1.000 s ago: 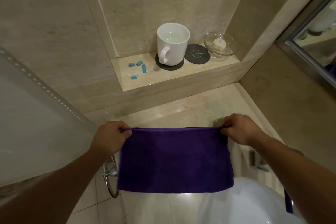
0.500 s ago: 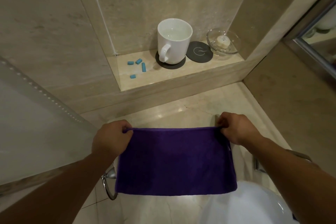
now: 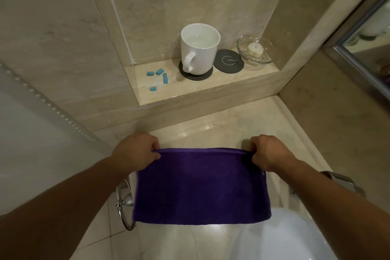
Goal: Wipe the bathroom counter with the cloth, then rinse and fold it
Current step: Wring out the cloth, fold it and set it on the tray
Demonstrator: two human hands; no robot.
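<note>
Item: purple cloth [image 3: 200,186], held above the counter [image 3: 213,126].
I log the left hand [image 3: 137,152] pinching its upper left corner; right hand [image 3: 269,153] pinching the upper right; cloth hangs stretched between them; white mug [image 3: 199,48] on the ledge [image 3: 211,88] behind.

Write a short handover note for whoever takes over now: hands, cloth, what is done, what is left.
The left hand pinches the purple cloth at its top left corner; the right hand pinches the top right corner. The cloth hangs spread between them above the marble counter. Wiping and rinsing cannot be confirmed from this view. Left to do: fold the cloth and set it down.
</note>
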